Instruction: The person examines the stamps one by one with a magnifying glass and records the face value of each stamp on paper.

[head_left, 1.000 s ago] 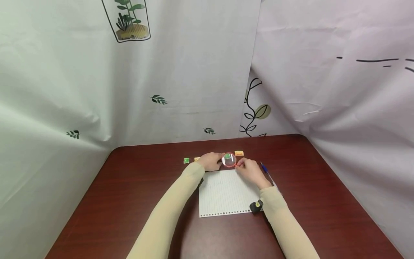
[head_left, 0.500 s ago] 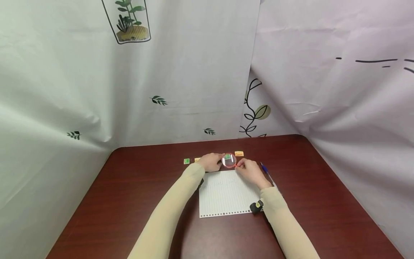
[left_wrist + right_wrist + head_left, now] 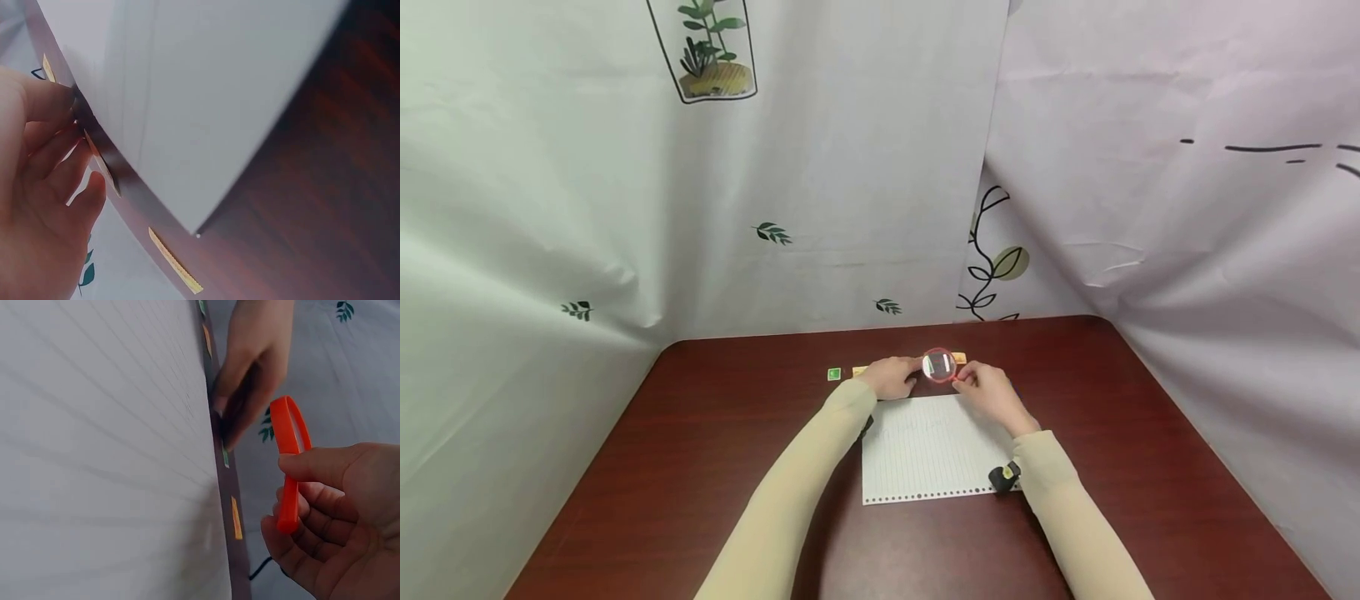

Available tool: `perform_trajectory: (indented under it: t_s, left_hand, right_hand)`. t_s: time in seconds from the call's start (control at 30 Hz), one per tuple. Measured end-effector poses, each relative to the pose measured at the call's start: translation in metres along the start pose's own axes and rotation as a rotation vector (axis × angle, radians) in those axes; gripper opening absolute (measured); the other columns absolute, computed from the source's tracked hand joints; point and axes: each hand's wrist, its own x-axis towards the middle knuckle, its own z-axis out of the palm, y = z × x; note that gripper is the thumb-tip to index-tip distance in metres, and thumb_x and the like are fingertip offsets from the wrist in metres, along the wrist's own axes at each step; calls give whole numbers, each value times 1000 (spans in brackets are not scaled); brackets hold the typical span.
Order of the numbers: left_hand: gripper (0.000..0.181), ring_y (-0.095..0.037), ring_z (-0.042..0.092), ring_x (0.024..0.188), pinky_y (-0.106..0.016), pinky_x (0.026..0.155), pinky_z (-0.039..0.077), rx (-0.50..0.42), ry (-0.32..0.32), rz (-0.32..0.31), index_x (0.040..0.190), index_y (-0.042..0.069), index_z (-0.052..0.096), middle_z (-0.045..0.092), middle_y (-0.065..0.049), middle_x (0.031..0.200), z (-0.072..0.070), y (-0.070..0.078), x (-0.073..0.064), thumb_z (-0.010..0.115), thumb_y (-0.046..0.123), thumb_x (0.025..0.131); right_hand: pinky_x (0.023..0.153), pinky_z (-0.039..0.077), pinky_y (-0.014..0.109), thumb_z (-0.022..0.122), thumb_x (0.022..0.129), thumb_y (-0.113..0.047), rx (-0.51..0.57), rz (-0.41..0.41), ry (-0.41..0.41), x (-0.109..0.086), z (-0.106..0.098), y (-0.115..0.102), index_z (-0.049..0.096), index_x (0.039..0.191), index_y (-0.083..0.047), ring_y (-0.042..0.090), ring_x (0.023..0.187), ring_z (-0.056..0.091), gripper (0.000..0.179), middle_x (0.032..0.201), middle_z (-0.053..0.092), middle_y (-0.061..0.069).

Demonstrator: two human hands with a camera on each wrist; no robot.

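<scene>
My right hand (image 3: 996,400) holds a small magnifying glass (image 3: 939,365) by its handle. In the right wrist view its orange-red handle (image 3: 288,506) is pinched between thumb and fingers, with the rim raised above the table. My left hand (image 3: 891,377) rests on the table left of the lens, index finger extended. In the right wrist view that fingertip reaches a green stamp (image 3: 225,456). Other stamps lie in the row: a green one (image 3: 834,374) at the left, a yellowish one (image 3: 859,371) partly behind the left hand, and an orange one (image 3: 960,357) partly behind the lens.
A lined, hole-punched paper sheet (image 3: 925,454) lies in front of the hands on the dark red-brown table (image 3: 715,467). A pen is almost wholly hidden behind the right hand. Printed white cloth (image 3: 865,167) hangs behind the table and along its sides.
My right hand has moved the magnifying glass slightly right and up, so it now overlaps the orange stamp, and the hand covers the pen. My left hand stays nearly in place.
</scene>
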Motion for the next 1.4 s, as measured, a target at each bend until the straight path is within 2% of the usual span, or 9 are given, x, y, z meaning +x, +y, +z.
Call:
perform_trajectory:
  t_s: [0.07, 0.17, 0.37, 0.7, 1.03, 1.4]
  left_hand:
    - [48, -21, 46, 140, -38, 111, 40, 10, -17, 10, 153, 16, 47, 45, -2, 155, -1, 1, -1, 49, 23, 105]
    - [48, -21, 44, 142, -37, 112, 38, 9, -33, 14, 154, 15, 45, 42, -3, 158, -2, 1, -2, 48, 21, 106]
    - [49, -22, 43, 142, -38, 113, 38, 3, -34, 1, 154, 14, 44, 42, -4, 157, 0, 1, -1, 48, 21, 106]
    - [49, -21, 43, 142, -37, 112, 38, 11, -17, 7, 154, 11, 44, 44, -6, 156, 3, -4, 3, 51, 21, 106]
    - [49, -21, 43, 142, -38, 111, 39, -5, -16, 9, 153, 11, 44, 43, -6, 156, 3, -1, 2, 50, 20, 106]
    - [50, -21, 39, 144, -39, 113, 37, -15, -25, -1, 155, 12, 41, 40, -5, 158, 4, 0, -1, 49, 21, 106]
  right_hand:
    - [61, 45, 29, 71, 94, -13, -5, 3, 10, -1, -7, 4, 66, 97, -1, 17, 71, 54, 13, 81, 61, 6]
    - [61, 44, 29, 70, 94, -12, -15, 4, 29, -3, -18, 11, 65, 98, 0, 18, 71, 54, 14, 82, 61, 7]
    - [64, 46, 32, 71, 93, -11, -58, -18, 82, -6, -42, 31, 66, 97, 2, 19, 73, 57, 15, 83, 64, 9]
    - [64, 45, 33, 69, 96, -15, -99, 4, 124, -17, -76, 57, 65, 98, 3, 22, 74, 58, 19, 83, 65, 11]
    - [63, 43, 34, 69, 95, -18, -143, 50, 135, -33, -96, 78, 64, 98, 5, 22, 70, 55, 23, 81, 64, 12]
    - [62, 42, 35, 69, 94, -16, -179, 94, 103, -52, -106, 100, 64, 94, 5, 20, 68, 52, 21, 76, 62, 7]
